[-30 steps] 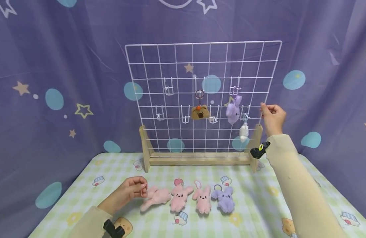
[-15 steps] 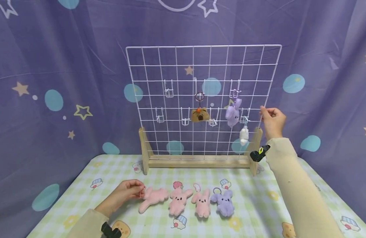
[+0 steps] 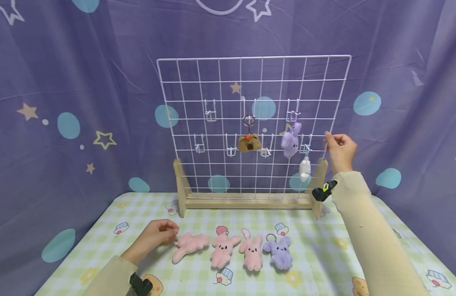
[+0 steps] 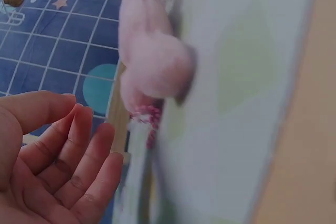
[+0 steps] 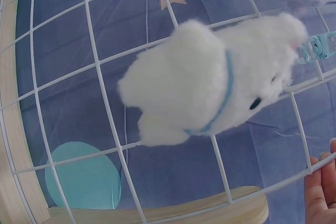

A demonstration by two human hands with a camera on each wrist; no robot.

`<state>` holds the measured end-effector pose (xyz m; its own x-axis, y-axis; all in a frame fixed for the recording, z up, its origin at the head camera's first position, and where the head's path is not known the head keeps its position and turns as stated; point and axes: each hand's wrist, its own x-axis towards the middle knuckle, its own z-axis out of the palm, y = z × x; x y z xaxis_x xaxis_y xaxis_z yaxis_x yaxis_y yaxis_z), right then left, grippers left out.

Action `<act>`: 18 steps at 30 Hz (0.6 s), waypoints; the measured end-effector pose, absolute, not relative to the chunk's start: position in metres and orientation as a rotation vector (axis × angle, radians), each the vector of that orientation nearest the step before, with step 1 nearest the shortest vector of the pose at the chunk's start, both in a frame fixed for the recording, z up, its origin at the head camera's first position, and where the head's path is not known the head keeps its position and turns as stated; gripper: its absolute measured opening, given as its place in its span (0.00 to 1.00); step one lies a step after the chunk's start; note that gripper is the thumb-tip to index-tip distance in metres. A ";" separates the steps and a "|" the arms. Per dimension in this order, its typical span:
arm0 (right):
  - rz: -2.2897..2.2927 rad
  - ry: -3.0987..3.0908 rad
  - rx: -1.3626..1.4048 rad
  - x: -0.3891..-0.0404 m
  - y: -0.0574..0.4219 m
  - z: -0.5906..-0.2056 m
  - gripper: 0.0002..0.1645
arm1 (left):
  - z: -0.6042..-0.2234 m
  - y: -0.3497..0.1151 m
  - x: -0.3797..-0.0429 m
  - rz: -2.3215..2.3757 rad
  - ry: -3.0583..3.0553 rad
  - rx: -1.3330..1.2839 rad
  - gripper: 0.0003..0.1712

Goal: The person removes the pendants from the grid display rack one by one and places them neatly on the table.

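Beside the leftmost pink plush keychain (image 3: 192, 244), my left hand (image 3: 152, 237) hovers with loosely bent fingers and nothing between them. That plush lies on its side, and the left wrist view shows its pink bead chain (image 4: 148, 121) apart from my fingertips. With thumb and fingers my right hand (image 3: 340, 151) pinches the right edge of the white wire grid (image 3: 261, 57). Close to it a white plush keychain (image 3: 305, 167) hangs from a hook; its blue neck cord (image 5: 227, 93) shows in the right wrist view.
Two more pink plush keychains (image 3: 222, 251) and a purple one (image 3: 280, 255) lie in a row on the checkered tablecloth (image 3: 324, 255). A brown bear keychain (image 3: 249, 144) and another purple plush (image 3: 291, 142) hang on the grid, among several bare hooks. A wooden stand (image 3: 250, 203) supports it.
My left hand has let go of the leftmost pink plush's bead chain and risen slightly away from it. My right hand keeps its hold on the grid's edge.
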<state>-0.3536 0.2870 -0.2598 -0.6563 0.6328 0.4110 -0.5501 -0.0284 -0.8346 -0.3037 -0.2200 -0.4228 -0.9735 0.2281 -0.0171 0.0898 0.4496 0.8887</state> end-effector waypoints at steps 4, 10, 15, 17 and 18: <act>1.821 -1.394 -0.073 -0.351 0.285 -0.258 0.13 | -0.415 -0.213 -0.307 1.540 2.607 0.369 0.15; 1.825 -1.401 -0.078 -0.350 0.283 -0.258 0.13 | -0.392 -0.188 -0.308 1.572 2.603 0.563 0.15; 1.809 -1.411 -0.092 -0.349 0.283 -0.257 0.12 | -0.363 -0.154 -0.313 1.602 2.630 0.668 0.13; 1.815 -1.406 -0.094 -0.349 0.283 -0.257 0.12 | -0.351 -0.139 -0.316 1.623 2.626 0.731 0.12; 1.816 -1.405 -0.094 -0.349 0.284 -0.258 0.12 | -0.344 -0.131 -0.317 1.631 2.628 0.755 0.12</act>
<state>-0.3490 0.2836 -0.2576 -0.6618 0.6320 0.4031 -0.5491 -0.0426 -0.8347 -0.3169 -0.1312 -0.3441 -0.8867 0.3695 0.2780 0.4131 0.3628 0.8353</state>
